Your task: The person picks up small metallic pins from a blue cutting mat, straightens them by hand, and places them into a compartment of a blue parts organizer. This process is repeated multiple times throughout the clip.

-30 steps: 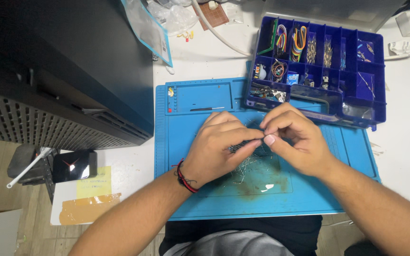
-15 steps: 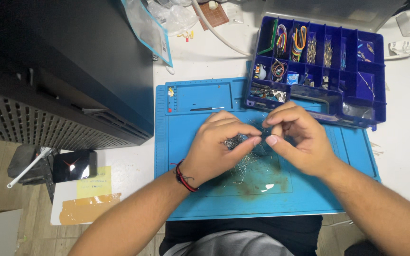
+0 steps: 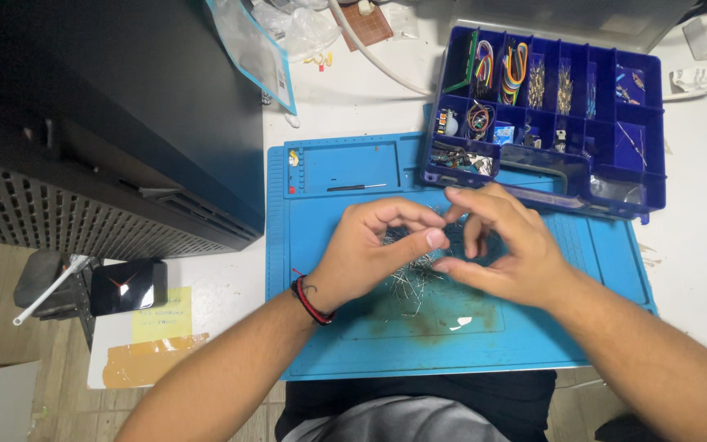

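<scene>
1. Since a moment ago, both hands have dropped lower over the blue silicone work mat (image 3: 353, 344).
2. Just behind them sits a purple compartmented parts box (image 3: 652, 192); a black computer case (image 3: 108, 123) stands left.
3. Left hand (image 3: 370, 254) and right hand (image 3: 501, 250) curl their fingers, pinching thin metal component leads (image 3: 407, 282) piled on the mat.
</scene>
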